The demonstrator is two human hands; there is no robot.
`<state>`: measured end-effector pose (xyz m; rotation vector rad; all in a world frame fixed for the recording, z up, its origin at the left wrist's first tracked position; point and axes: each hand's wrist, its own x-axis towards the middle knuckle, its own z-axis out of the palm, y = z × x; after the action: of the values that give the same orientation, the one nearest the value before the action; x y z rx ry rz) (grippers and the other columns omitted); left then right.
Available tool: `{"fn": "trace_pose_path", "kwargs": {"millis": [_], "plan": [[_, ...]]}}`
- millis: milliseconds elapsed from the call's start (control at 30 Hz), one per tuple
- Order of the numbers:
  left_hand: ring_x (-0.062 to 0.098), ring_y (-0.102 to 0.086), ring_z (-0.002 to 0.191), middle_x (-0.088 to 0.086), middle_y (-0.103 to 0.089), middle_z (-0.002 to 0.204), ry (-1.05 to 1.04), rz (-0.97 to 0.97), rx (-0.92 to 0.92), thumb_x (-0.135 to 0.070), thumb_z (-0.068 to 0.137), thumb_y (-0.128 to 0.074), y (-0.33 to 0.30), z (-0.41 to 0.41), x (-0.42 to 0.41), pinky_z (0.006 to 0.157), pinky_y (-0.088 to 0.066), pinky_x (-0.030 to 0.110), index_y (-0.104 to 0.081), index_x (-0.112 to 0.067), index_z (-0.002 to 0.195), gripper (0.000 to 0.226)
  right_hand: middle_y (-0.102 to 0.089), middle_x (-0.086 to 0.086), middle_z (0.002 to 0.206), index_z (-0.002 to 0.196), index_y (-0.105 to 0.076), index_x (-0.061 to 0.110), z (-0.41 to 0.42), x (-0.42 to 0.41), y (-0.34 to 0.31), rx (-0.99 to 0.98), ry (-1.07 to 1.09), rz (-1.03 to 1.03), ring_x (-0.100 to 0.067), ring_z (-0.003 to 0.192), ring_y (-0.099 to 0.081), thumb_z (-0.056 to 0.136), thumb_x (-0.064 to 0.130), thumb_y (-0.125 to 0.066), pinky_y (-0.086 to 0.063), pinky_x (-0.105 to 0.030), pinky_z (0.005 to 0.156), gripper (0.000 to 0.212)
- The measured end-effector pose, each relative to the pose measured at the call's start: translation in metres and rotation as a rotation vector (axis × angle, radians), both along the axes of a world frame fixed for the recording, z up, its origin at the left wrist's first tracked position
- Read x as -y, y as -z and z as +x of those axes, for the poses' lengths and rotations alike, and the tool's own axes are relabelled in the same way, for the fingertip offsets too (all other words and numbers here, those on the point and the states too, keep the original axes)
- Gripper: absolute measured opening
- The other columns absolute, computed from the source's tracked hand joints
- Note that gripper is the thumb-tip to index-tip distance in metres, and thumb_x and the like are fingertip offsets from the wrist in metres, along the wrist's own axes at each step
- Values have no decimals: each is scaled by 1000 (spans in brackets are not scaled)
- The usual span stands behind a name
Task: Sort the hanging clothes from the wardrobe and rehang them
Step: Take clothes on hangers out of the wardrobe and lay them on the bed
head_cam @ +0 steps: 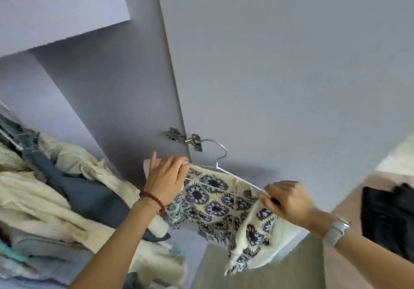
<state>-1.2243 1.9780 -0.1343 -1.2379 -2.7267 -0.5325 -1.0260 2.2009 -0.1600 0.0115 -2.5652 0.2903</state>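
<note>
A cream garment with a dark blue flower print (215, 208) hangs on a white wire hanger (220, 154), held up in front of the open wardrobe door. My left hand (165, 181) holds the garment and hanger at the left shoulder end, fingers curled over the fabric. At the right shoulder end my right hand (286, 201) pinches the fabric and the hanger. The hanger's metal hook points up, close to the door hinge (186, 139).
Cream and blue clothes (67, 190) hang crowded inside the wardrobe at the left, under a lilac shelf (56, 19). The open lilac wardrobe door (291, 75) fills the middle and right. A black object (389, 219) lies at the right edge.
</note>
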Motion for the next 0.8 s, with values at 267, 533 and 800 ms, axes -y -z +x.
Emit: {"fn": "trace_pose_path", "kwargs": {"millis": [267,533,800], "plan": [[15,-53,43,-5,-65,59,364,133,108,-22,88,-57,60,131,-70,38,-28,16,-66,-16,76,16,-63,-10,74,91,-63,3,160,4,55,173,634,-244,-29,65,-62,86,18,-49,-48,-33,60,21],[31,-64,87,12,-70,97,563,-150,239,-19,92,-53,120,213,-137,80,-41,35,-68,-9,93,18,-64,-4,70,89,-55,14,268,76,105,282,1027,-567,-23,61,-59,97,33,-40,-36,-28,53,25],[31,-62,78,8,-70,82,886,-181,312,-37,91,-51,126,378,-216,61,-42,30,-66,-17,83,27,-61,-8,49,78,-67,3,422,61,102,36,1539,-527,-21,38,-53,90,16,-57,-42,-24,40,21]]}}
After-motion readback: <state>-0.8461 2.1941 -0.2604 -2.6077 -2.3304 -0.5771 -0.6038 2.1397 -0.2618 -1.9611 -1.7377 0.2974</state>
